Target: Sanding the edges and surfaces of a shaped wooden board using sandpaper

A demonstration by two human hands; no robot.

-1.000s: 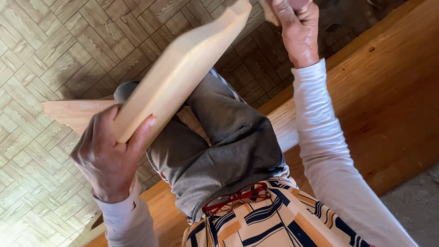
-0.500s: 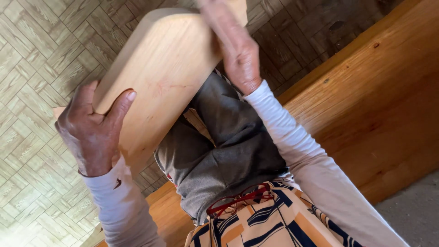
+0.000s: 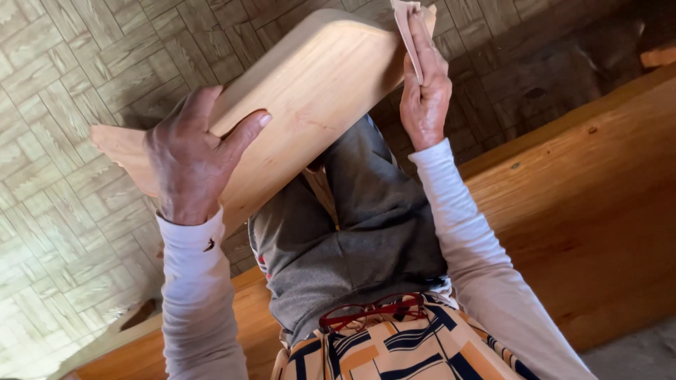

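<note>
— Where is the board sitting right now?

— The person is sitting on a long wooden bench (image 3: 584, 204), and the pale wooden board (image 3: 310, 105) is being held up over the lap, above the grey trousers (image 3: 359, 232), not resting on the bench at all. Its long axis is running from low on the person's left to high on their right, towards the top edge of the view.

— And the hands?

— The left hand (image 3: 190, 158) is clamping the lower end, thumb lying across the broad face, fingers curling round the far edge. The right hand (image 3: 424, 91) is pressing a folded scrap of sandpaper (image 3: 407, 21) flat against the upper end, fingers stretched out along it. So both are on the board, one at each end; the left is doing the gripping, the right is only pressing the paper on.

— Anything you're not making out?

— The board's top corner and the tip of the sandpaper are running out of the view. A second pale piece of wood (image 3: 120, 151) is poking out behind the left hand, and I cannot tell whether it is joined to the board. Red glasses (image 3: 373, 309) are hanging at the patterned shirt (image 3: 394, 352). Below is parquet floor (image 3: 63, 84).
</note>
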